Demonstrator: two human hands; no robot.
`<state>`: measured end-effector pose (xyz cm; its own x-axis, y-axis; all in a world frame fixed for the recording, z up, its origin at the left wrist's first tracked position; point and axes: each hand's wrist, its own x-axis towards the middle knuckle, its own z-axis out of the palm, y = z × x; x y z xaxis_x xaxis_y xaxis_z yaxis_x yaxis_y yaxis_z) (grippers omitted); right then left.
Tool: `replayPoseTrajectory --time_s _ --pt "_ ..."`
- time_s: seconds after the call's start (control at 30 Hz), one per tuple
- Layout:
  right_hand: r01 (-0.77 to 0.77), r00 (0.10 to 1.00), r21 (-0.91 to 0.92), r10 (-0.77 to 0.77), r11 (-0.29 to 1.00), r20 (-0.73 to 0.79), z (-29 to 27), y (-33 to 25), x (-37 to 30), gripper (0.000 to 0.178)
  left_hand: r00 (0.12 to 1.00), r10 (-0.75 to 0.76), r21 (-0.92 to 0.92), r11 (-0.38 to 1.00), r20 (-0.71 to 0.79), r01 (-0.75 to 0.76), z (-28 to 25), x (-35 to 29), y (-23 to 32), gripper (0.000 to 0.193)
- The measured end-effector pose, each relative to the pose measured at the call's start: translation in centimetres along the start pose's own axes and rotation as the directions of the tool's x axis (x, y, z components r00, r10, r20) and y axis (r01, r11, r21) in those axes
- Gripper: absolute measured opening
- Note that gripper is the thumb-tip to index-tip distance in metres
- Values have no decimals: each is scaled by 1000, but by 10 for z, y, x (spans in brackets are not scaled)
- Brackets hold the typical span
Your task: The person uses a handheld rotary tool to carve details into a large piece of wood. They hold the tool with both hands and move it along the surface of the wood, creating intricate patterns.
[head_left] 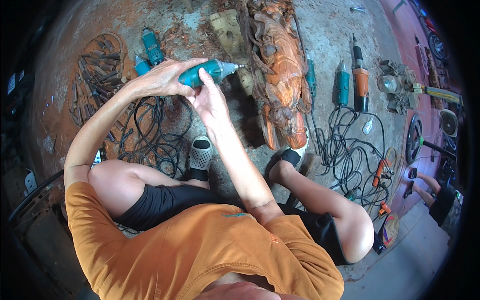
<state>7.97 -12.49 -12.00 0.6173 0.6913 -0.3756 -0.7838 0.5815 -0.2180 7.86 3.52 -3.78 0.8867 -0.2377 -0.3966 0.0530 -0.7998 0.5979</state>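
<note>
A teal die grinder (199,75) lies across both my hands, its silver collet and thin bit pointing right at the wooden carving (281,65). My left hand (162,79) wraps round its rear end. From below, my right hand (211,102) grips the body, with a finger or thumb laid along the housing. The bit's tip is close to the carving's left edge; whether it touches I cannot tell. The reddish-brown carving has deep relief and its lower end lies between my feet.
Two teal grinders (152,46) lie beyond my left hand, near a round tray of chisels (100,65). Right of the carving are more teal grinders (343,82), an orange grinder (361,85) and tangled black cords (345,145). Pale wood blocks (227,35) prop the carving's left side. Another person's legs (425,187) show far right.
</note>
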Motion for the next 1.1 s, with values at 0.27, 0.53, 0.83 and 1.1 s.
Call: replayPoseTrajectory --time_s 0.27,0.53,0.83,1.1 --pt "7 1000 7 -7 1000 -11 -1 2 -5 51 1000 1 7 1000 18 -1 0 -2 5 95" --pt "14 999 3 -14 1000 -43 1 4 -7 51 1000 3 -1 1000 19 -3 0 -4 6 97" --pt "16 1000 2 -16 1000 -20 0 5 -5 51 1000 -1 -30 1000 25 2 0 -4 6 97" --pt "13 999 -1 -13 1000 -37 2 6 -12 52 999 10 -8 1000 35 -9 1 -5 5 97"
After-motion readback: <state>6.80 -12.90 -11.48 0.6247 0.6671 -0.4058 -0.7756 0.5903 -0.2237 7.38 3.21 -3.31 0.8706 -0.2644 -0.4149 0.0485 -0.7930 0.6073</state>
